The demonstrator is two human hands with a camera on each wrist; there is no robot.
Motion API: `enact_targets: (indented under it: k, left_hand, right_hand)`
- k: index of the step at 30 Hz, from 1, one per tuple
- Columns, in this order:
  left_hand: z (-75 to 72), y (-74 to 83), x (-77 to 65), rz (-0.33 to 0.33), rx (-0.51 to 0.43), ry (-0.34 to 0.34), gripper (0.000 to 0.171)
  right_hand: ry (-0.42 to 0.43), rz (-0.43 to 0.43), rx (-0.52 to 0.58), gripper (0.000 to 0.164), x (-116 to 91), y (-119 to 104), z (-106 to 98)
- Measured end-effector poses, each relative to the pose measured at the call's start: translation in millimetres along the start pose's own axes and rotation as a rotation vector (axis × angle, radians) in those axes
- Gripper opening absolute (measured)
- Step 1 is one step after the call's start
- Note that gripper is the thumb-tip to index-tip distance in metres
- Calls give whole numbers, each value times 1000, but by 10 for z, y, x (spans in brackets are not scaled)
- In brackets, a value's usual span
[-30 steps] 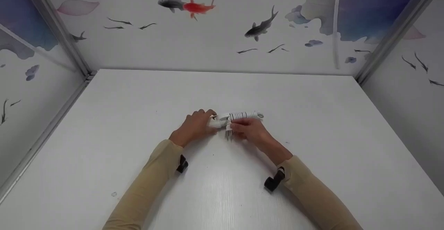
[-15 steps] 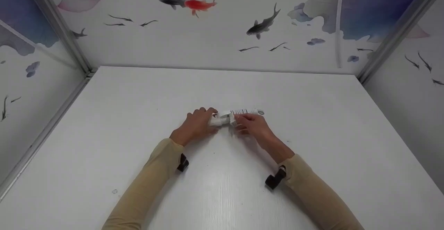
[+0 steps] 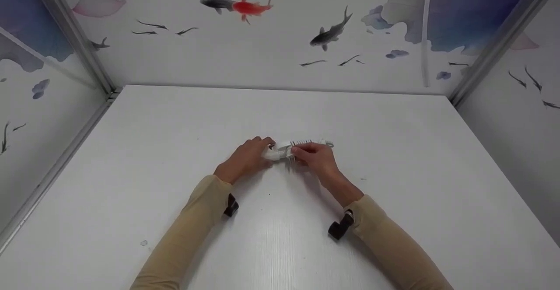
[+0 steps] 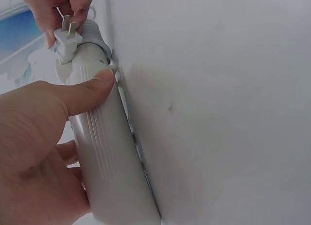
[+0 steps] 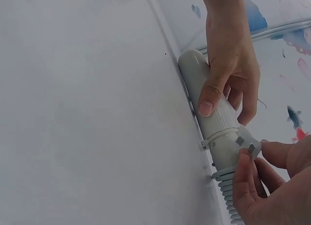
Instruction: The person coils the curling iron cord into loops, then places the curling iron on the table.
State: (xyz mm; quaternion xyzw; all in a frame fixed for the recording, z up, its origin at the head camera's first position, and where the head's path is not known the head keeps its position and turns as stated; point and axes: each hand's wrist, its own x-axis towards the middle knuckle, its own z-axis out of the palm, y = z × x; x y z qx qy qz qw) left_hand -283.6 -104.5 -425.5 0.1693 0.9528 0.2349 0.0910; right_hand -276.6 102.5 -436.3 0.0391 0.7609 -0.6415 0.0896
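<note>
A white appliance with a smooth cylindrical handle (image 4: 107,137) lies along the white table. My left hand (image 3: 248,156) grips this handle, thumb across its grooved side and fingers around the back. Beyond the handle, a ribbed, coil-like section (image 5: 228,196) runs off to the right and ends in a small loop (image 3: 329,144). Close against the joint between handle and ribbed section is a white two-pin plug (image 4: 68,43), its metal prongs bare. My right hand (image 3: 321,158) pinches the plug between thumb and fingertips; in the head view those fingers cover part of the ribbed section.
The white tabletop (image 3: 280,237) spreads around both forearms. Patterned panels with painted fish (image 3: 330,32) stand behind it and at both sides, framed by metal posts (image 3: 485,45). Black wrist cameras (image 3: 340,225) hang under the sleeves.
My right fingers have shifted up around the plug, with the thumb and index finger now over its top. The left hand keeps its grip and place on the handle.
</note>
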Motion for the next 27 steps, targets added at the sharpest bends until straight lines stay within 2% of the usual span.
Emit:
enact_targets:
  k: [8, 14, 21, 27]
  left_hand:
    - [35, -21, 14, -51, 50, 6, 55]
    - [-19, -49, -39, -36, 83, -3, 67]
    - [-211, -151, -128, -7, 77, -51, 68]
    - [-514, -180, -178, -67, 115, -46, 66]
  right_hand:
    - [36, 0, -79, 29, 18, -4, 26]
    - [47, -25, -116, 35, 22, -19, -30]
    - [12, -63, -160, 46, -3, -146, -251]
    - [6, -117, -239, 55, 66, -259, -555]
